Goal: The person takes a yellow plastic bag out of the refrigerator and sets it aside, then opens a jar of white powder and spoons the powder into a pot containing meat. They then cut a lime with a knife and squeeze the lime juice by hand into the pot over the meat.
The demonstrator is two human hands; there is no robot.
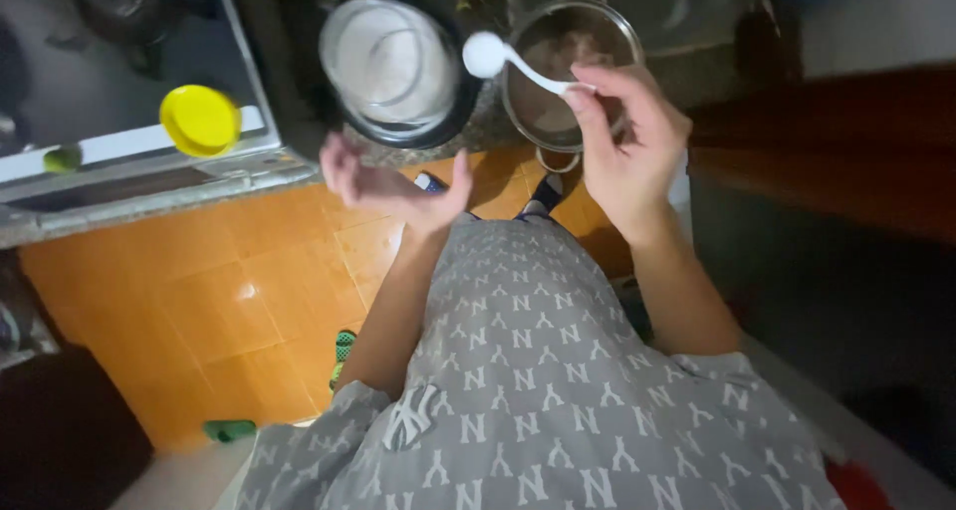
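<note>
Fingers (590, 100) of the right hand (627, 146) pinch the thin handle of a white spoon (503, 60), with the thumb and the first fingers pressed together on the end of the handle. The round bowl of the spoon points away from the person and hangs above the gap between two vessels on the counter. The landmark is the steel pot (571, 67) with loop handles. The right hand is just in front of this pot and covers part of its near rim. The bowl of the spoon is over the left rim of the pot. What lies inside the pot is too blurred to tell.

To the left of the pot, just beside it, stands a round dark cooker pot (398, 70) with something pale and white inside. The left hand (393, 183) hangs in front of this cooker pot, palm turned up, fingers loosely spread and a little curled, holding nothing and touching nothing.

Far to the left of the steel pot, a yellow round lid (200, 120) lies on the pale edge of a sink (129, 146). A small green fruit (62, 157) lies on the same edge, further left.

Below the hands is an orange tiled floor (229, 301). The person wears a grey patterned shirt (538, 390), and the toes of dark sandals (546, 193) show just under the steel pot.
</note>
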